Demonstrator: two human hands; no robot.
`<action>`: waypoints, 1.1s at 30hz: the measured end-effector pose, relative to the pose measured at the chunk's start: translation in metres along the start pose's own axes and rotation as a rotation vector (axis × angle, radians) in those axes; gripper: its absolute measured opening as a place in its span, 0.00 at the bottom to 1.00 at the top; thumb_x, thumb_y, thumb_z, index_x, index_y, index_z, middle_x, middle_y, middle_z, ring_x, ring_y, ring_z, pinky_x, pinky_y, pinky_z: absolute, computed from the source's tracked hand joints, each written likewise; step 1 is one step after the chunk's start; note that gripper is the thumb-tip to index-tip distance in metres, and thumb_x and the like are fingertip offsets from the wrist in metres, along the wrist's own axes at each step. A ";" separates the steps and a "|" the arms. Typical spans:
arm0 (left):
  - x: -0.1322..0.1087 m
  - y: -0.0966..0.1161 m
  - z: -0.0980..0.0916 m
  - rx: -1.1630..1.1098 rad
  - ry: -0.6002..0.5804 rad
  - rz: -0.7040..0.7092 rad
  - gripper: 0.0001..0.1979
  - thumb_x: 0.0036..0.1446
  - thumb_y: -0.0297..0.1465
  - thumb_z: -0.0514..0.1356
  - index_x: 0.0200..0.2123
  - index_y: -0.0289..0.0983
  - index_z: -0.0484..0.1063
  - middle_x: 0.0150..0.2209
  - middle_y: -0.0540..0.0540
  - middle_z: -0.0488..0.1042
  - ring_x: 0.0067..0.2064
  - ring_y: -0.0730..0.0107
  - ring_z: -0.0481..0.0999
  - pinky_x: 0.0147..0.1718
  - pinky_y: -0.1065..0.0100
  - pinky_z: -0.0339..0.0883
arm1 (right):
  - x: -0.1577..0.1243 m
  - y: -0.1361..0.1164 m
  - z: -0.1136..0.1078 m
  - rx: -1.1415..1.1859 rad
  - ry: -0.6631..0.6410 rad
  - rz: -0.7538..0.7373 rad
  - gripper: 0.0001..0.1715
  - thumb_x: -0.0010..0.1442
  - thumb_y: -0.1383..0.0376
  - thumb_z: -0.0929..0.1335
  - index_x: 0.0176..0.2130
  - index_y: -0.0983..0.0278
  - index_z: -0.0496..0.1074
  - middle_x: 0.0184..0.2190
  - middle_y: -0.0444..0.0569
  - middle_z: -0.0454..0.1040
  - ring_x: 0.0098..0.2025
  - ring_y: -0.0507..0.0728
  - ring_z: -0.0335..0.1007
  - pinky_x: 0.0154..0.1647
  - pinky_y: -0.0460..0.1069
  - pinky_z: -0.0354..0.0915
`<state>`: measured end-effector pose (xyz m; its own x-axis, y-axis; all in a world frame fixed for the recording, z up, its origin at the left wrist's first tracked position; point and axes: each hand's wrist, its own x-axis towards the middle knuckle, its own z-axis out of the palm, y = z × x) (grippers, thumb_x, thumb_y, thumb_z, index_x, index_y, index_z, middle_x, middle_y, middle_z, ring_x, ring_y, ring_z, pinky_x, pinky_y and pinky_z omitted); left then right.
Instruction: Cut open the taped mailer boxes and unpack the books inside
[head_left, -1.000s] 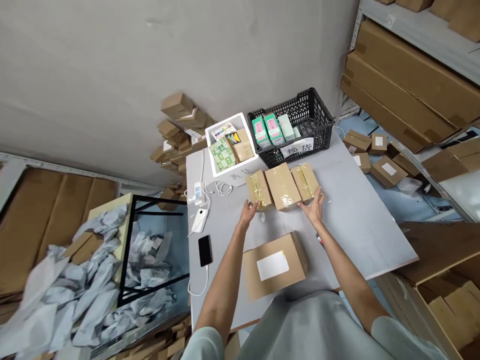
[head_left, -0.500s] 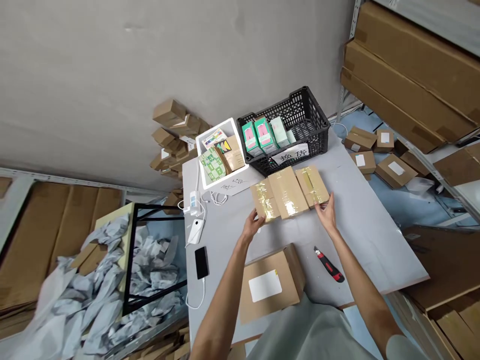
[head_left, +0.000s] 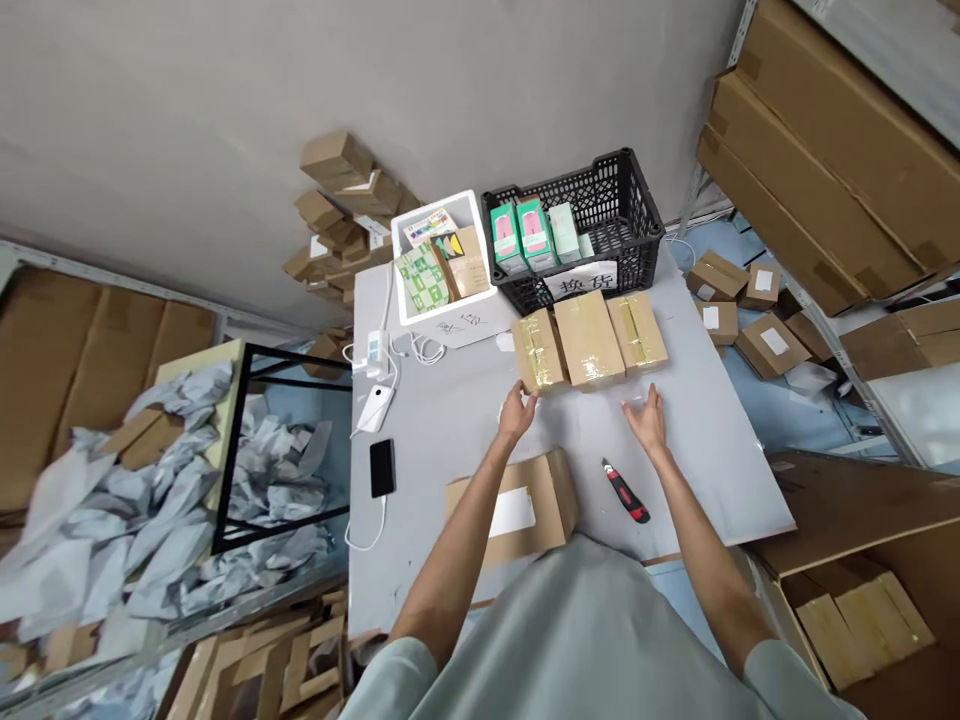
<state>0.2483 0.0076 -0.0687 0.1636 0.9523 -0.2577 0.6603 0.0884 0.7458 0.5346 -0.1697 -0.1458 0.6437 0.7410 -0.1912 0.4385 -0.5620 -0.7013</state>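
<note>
Running lengthwise toward the crate (head_left: 636,268), three taped boxes (head_left: 589,338) lie near spread left hand (head_left: 517,414) and right hand (head_left: 647,424).

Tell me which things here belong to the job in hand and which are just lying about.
Likely the job: left taped box, left hand at its corner; middle taped box; right taped box, open right hand near it.

Apparently lying about: red-black cutter, labelled box, phone, black crate, white bin.

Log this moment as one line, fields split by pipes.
left hand: by left box, contact unclear | right hand: open, short of right box | middle box: between both | utility knife: on table
</note>
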 end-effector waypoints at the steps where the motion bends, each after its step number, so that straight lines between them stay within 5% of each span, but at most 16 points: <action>1: -0.018 -0.007 -0.002 0.019 0.014 0.018 0.23 0.68 0.43 0.66 0.60 0.38 0.77 0.63 0.30 0.81 0.70 0.38 0.78 0.72 0.39 0.68 | -0.025 0.009 0.006 -0.037 -0.049 0.015 0.55 0.70 0.40 0.69 0.79 0.68 0.56 0.66 0.70 0.74 0.62 0.73 0.78 0.61 0.62 0.76; 7: -0.139 -0.075 -0.038 0.332 0.180 0.139 0.28 0.76 0.46 0.55 0.68 0.36 0.74 0.74 0.26 0.71 0.79 0.35 0.66 0.79 0.34 0.56 | -0.169 0.076 0.027 -0.267 -0.180 -0.086 0.32 0.69 0.50 0.73 0.63 0.64 0.71 0.56 0.64 0.76 0.61 0.73 0.74 0.63 0.62 0.73; 12: -0.204 -0.129 -0.076 0.325 0.365 -0.115 0.39 0.74 0.48 0.55 0.75 0.24 0.65 0.78 0.18 0.63 0.82 0.31 0.59 0.81 0.35 0.51 | -0.195 0.096 0.018 -0.324 -0.196 -0.195 0.16 0.73 0.55 0.66 0.52 0.63 0.73 0.51 0.63 0.78 0.55 0.70 0.72 0.62 0.62 0.70; 15: -0.224 -0.150 -0.082 0.153 0.403 -0.316 0.46 0.71 0.52 0.59 0.77 0.22 0.60 0.79 0.16 0.61 0.83 0.30 0.58 0.82 0.37 0.49 | -0.181 0.079 0.010 -0.196 -0.208 -0.108 0.13 0.66 0.56 0.69 0.46 0.61 0.73 0.47 0.60 0.79 0.53 0.68 0.72 0.60 0.61 0.71; 19: -0.231 -0.167 -0.074 -0.015 0.363 -0.412 0.45 0.73 0.57 0.56 0.77 0.27 0.62 0.76 0.18 0.67 0.78 0.32 0.68 0.78 0.39 0.60 | -0.165 0.042 0.000 0.150 -0.197 0.085 0.17 0.58 0.52 0.72 0.41 0.60 0.74 0.46 0.57 0.80 0.51 0.67 0.76 0.59 0.61 0.73; 26: -0.226 -0.177 -0.065 -0.259 0.269 -0.378 0.36 0.71 0.60 0.60 0.63 0.37 0.79 0.62 0.29 0.84 0.64 0.38 0.83 0.67 0.43 0.75 | -0.167 -0.040 0.030 0.380 -0.280 0.108 0.28 0.64 0.41 0.66 0.44 0.61 0.72 0.42 0.54 0.83 0.42 0.61 0.83 0.42 0.54 0.79; 33: -0.249 -0.174 -0.061 -0.416 0.273 -0.315 0.35 0.72 0.64 0.57 0.52 0.39 0.83 0.53 0.32 0.86 0.58 0.38 0.84 0.64 0.44 0.75 | -0.193 -0.091 0.038 0.352 -0.199 0.077 0.25 0.61 0.45 0.67 0.47 0.60 0.72 0.42 0.51 0.83 0.49 0.61 0.79 0.51 0.53 0.74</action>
<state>0.0480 -0.2273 -0.0973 -0.2243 0.8976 -0.3794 0.2945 0.4336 0.8516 0.3468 -0.2476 -0.0712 0.5174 0.7777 -0.3570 0.1307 -0.4841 -0.8652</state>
